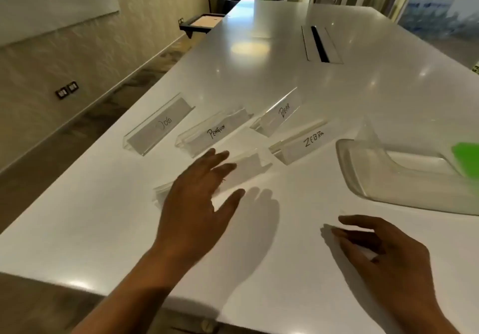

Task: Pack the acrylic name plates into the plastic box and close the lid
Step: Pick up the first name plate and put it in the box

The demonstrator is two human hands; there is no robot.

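Desk (285, 74): long, white and glossy; it carries everything I need.
Plastic box (347, 162): clear with rounded corners, to my right and well apart from the nearest plate. It runs out of view, so I cannot tell how its lid stands.
Left hand (197, 198): released, fingers straight and spread, held over the middle of the nearest plate. The blur hides whether it touches. I judge this the hand to make the pick.
Right hand (383, 250): released, fingers loosely curled, grasping nothing. It is low over the near desk, between me and the box, and farther from the plates.
Nearest plate (248, 165): clear acrylic, hard to make out against the white. Its long axis runs from near-left to far-right, crossing under my left fingers, and the far-right end pokes out past them. Any writing is hidden.
Other plates: Dog (160, 126), Penguin (215, 132), Bear (280, 115) and Zebra (305, 143) lie beyond the left hand, slanted like the nearest plate. Each is a clear wedge with a handwritten card, and none is packed.
Green patch (466, 157): at the box's right edge; I cannot tell what it is.
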